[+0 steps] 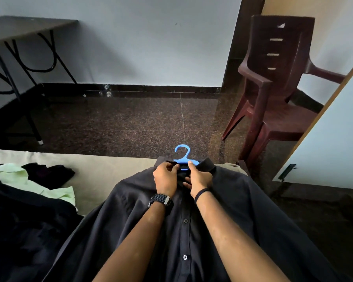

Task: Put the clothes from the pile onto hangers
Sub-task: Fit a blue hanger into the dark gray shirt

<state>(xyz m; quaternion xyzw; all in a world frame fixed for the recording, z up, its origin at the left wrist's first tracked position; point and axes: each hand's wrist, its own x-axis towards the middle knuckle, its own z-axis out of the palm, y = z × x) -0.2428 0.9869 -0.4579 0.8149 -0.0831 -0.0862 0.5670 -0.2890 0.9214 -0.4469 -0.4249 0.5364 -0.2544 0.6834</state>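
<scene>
My left hand (166, 178) and right hand (199, 178) both pinch the front of the dark shirt (192, 220) just under its collar, where the blue hanger (184, 157) pokes out past my fingers (the shirt lies flat on the bed (102, 169), beside the pile (35, 180)).

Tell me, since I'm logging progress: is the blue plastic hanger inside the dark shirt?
Inside: the blue plastic hanger shows only its hook above the dark shirt collar.
</scene>
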